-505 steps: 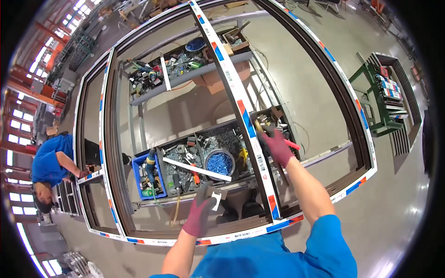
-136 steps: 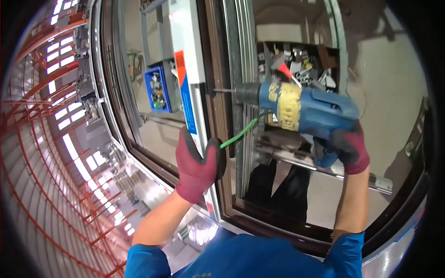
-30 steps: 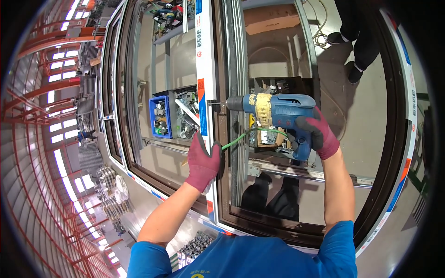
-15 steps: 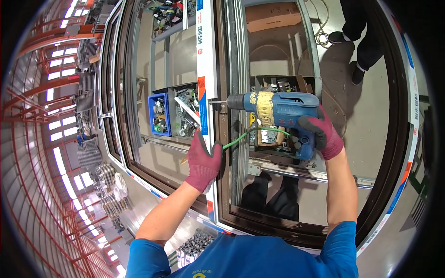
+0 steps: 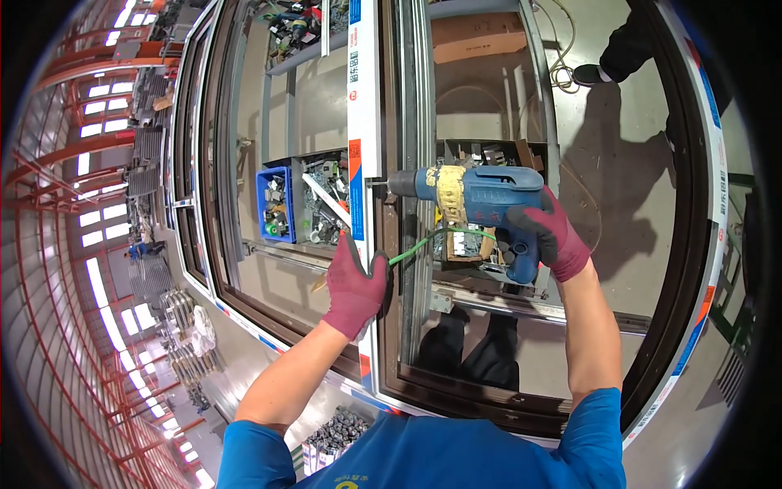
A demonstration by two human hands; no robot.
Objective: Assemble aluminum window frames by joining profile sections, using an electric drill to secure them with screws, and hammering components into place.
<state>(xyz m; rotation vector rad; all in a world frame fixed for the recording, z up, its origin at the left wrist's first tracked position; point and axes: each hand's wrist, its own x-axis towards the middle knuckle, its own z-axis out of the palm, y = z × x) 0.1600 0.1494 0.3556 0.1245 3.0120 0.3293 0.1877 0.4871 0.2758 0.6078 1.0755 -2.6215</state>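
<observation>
My right hand point(image 5: 554, 234), in a maroon glove with dark palm and fingertips, is wrapped around the handle of a blue power drill point(image 5: 497, 189). Yellow tape circles the drill's front part, and it lies level with its chuck pointing left. Its thin bit meets the side of a white-filmed frame bar point(image 5: 364, 122); the tip is hidden. Lower on that bar, my gloved left hand point(image 5: 357, 285) grips it, thumb on one side and fingers on the other. A green cord point(image 5: 419, 244) runs from near the drill's handle toward the left thumb.
Under the brown window frame point(image 5: 664, 281), a blue bin point(image 5: 275, 205) and a dark tray point(image 5: 531, 155) hold small metal parts. A cardboard box point(image 5: 481, 45) lies farther back. Someone's shoe point(image 5: 592, 75) shows at the upper right. Metal pieces point(image 5: 336, 430) stand near my waist.
My right hand and the drill have shifted left, and less of the bit shows before the bar. The left hand keeps its place. A person's legs at the upper right have moved.
</observation>
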